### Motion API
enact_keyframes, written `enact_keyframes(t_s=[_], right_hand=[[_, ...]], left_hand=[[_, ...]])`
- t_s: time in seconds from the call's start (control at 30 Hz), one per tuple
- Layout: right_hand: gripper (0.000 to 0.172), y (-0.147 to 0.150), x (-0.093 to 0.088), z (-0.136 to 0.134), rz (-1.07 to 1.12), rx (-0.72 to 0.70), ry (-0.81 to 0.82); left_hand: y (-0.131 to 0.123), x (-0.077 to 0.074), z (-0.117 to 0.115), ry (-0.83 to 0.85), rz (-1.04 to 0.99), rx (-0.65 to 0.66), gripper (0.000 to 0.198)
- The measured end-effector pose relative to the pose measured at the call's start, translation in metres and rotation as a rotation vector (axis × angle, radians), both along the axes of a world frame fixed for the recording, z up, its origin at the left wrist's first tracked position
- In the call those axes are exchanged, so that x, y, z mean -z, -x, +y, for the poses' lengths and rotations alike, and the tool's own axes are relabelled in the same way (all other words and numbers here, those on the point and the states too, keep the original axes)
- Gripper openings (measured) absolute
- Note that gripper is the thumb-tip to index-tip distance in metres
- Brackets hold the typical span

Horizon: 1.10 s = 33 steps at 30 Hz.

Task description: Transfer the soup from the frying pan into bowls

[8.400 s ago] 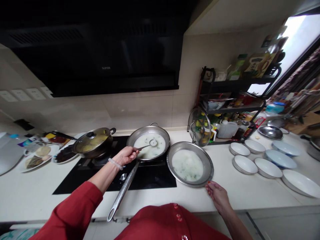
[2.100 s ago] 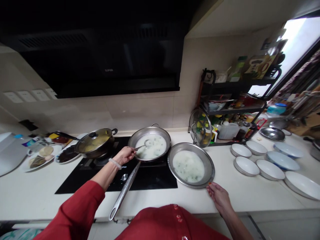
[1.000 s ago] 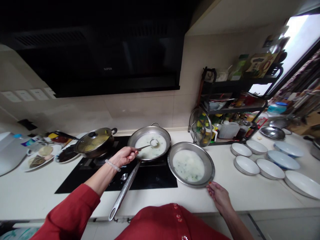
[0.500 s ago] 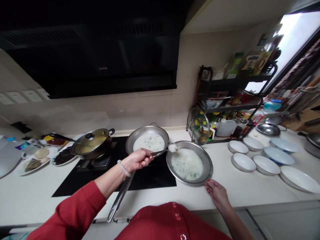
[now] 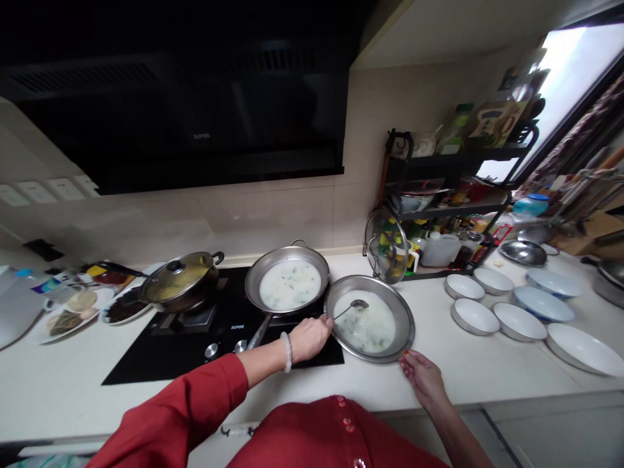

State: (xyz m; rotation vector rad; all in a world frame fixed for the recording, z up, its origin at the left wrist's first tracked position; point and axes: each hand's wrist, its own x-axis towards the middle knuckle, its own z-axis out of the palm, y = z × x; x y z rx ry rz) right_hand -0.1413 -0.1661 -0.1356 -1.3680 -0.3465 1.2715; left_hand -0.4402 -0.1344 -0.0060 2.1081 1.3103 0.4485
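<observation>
My left hand, with a beaded bracelet at the wrist, is closed around the handle of a metal ladle. The ladle's bowl is over the white soup with green bits, at or just above its surface; which one I cannot tell. That soup fills a wide steel basin on the counter, beside the hob. At the basin's front right rim, the fingers of my right hand pinch the edge. Left of the basin, a steel pan with similar white soup sits on the hob, its long handle partly behind my left arm.
A lidded pot stands on the hob's left side, near plates of food. Several white bowls are on the counter at right. A glass lid leans against the black condiment rack. The range hood hangs above.
My left hand has moved right and toward me, from above the pan to the basin's left edge. The ladle, earlier carrying white food, is now over the basin's soup. My right hand stays put.
</observation>
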Motion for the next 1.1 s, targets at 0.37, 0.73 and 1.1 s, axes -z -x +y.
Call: enact_keyframes(t_s=[0.37, 0.73, 1.1], right_hand=[[0.031, -0.003, 0.002, 0.000, -0.011, -0.028, 0.004], [0.035, -0.004, 0.001, 0.002, 0.010, -0.037, 0.017], [0.032, -0.002, -0.002, 0.001, 0.009, -0.009, 0.018]], left_hand=[[0.069, -0.052, 0.009, 0.600, -0.874, -0.465, 0.012], [0.147, -0.028, 0.023, 0.477, -0.722, -0.903, 0.012], [0.143, -0.037, 0.029, 0.747, -0.878, -0.910, 0.028]])
